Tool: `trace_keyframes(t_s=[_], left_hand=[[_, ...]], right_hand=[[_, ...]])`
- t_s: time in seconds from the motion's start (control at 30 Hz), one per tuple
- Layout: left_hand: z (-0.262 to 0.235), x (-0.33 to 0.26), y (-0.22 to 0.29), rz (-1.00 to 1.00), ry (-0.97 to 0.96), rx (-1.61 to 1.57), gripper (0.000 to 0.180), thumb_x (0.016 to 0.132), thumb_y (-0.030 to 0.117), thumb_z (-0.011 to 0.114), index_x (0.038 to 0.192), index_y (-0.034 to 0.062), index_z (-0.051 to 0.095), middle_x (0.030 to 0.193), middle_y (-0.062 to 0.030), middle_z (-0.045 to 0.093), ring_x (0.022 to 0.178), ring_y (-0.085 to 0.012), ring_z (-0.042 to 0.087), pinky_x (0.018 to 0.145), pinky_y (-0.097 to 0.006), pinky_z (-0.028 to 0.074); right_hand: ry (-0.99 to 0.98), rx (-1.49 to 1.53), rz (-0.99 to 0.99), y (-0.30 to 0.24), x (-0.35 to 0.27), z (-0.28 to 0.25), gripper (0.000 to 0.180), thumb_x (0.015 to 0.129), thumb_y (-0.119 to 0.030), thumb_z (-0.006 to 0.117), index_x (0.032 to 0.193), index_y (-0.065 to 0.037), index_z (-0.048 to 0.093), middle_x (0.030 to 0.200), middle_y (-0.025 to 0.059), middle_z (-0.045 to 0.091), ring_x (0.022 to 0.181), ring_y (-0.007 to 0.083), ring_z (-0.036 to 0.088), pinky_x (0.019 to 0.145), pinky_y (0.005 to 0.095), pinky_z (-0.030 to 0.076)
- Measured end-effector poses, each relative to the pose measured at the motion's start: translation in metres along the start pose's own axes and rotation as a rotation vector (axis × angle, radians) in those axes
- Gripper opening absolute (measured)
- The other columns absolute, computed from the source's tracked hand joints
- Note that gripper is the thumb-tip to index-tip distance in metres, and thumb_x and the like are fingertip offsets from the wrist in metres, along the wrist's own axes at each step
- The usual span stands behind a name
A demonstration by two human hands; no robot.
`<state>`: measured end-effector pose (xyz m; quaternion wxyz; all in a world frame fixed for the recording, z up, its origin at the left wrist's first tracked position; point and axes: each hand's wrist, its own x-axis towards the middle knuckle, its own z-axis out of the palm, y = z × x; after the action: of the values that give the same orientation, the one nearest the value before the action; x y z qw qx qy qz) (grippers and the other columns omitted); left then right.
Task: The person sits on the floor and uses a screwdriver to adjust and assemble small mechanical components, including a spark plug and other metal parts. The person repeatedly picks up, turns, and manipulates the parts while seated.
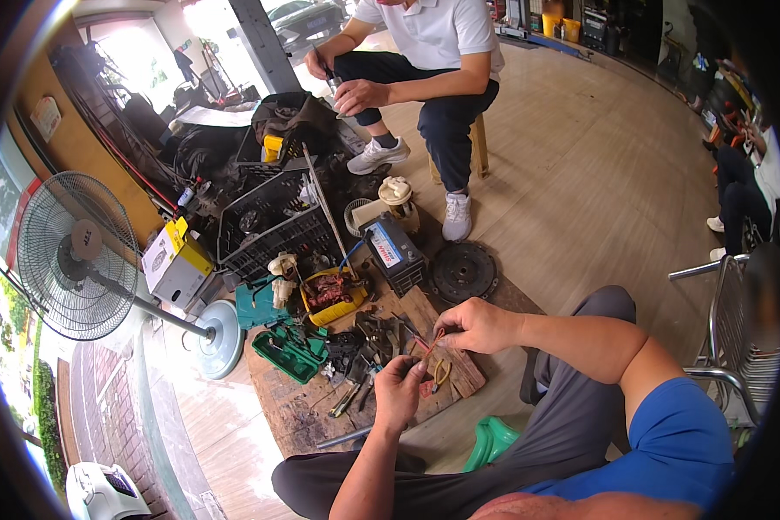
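Note:
Above the near right part of a low wooden board [290, 407], my two hands pinch a thin, copper-coloured wire-like piece [428, 348] stretched between them. My left hand [399, 390] is closed at its lower end, thumb against fingers. The upper end sits in the fingertips of my right hand [477, 325], also closed. Just below the piece lie pliers with yellow handles [442, 373] on the board. Several hand tools [348, 394] are scattered to the left of my left hand. What exactly the piece is made of is too small to tell.
Beyond the tools stand a green open case [290, 354], a yellow tray [334, 299], a car battery [393, 251], a round dark metal disc [464, 271] and a black crate [269, 225]. A fan [82, 251] stands left. Another person [442, 87] sits opposite on a stool.

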<state>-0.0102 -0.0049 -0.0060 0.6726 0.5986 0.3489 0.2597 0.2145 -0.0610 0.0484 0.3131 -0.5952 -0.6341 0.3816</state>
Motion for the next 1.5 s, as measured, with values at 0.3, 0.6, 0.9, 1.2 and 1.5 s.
trace_keyframes(t_s=[0.3,0.6,0.9,1.2,1.5], left_hand=[[-0.002,0.001,0.003,0.042,0.007,0.016,0.011,0.096,0.006,0.062,0.096,-0.0049,0.063,0.079,-0.006,0.068,0.071,-0.0089,0.063,0.066,-0.024,0.053],[-0.002,0.001,0.001,0.062,0.001,-0.01,0.011,0.097,0.007,0.062,0.095,-0.0039,0.063,0.078,-0.0044,0.067,0.071,-0.0083,0.063,0.065,-0.024,0.052],[-0.002,0.0,-0.001,0.065,0.015,0.017,0.011,0.097,0.008,0.062,0.095,-0.0031,0.063,0.079,-0.0034,0.067,0.072,-0.0082,0.063,0.064,-0.023,0.051],[-0.001,0.0,-0.005,0.071,0.006,0.022,0.013,0.098,0.01,0.061,0.097,-0.0028,0.064,0.079,-0.0032,0.067,0.067,-0.0071,0.059,0.061,-0.023,0.049],[0.0,0.0,-0.001,0.034,-0.007,-0.006,0.012,0.098,0.01,0.061,0.098,-0.0009,0.065,0.078,-0.0029,0.068,0.06,-0.0047,0.055,0.054,-0.021,0.045]], right_hand=[[0.028,0.006,-0.031,-0.005,0.001,-0.001,0.028,0.088,-0.021,0.069,0.107,0.0,0.069,0.094,0.0192,0.071,0.089,0.0297,0.07,0.08,0.0369,0.052],[0.045,0.028,-0.08,-0.004,0.002,0.001,0.02,0.088,-0.011,0.068,0.104,0.001,0.069,0.09,0.0146,0.072,0.081,0.0202,0.069,0.075,0.0324,0.052],[0.045,0.036,-0.085,-0.009,0.0,0.001,0.019,0.09,-0.011,0.067,0.105,0.0,0.07,0.092,0.014,0.072,0.085,0.0202,0.07,0.077,0.0323,0.053],[0.044,0.038,-0.087,-0.011,-0.003,0.0,0.019,0.09,-0.012,0.068,0.105,-0.001,0.07,0.093,0.0144,0.072,0.086,0.0206,0.07,0.078,0.0322,0.052],[0.049,0.029,-0.107,-0.008,-0.002,0.0,0.019,0.09,-0.012,0.068,0.105,-0.001,0.07,0.093,0.015,0.072,0.085,0.0218,0.07,0.077,0.0327,0.052]])
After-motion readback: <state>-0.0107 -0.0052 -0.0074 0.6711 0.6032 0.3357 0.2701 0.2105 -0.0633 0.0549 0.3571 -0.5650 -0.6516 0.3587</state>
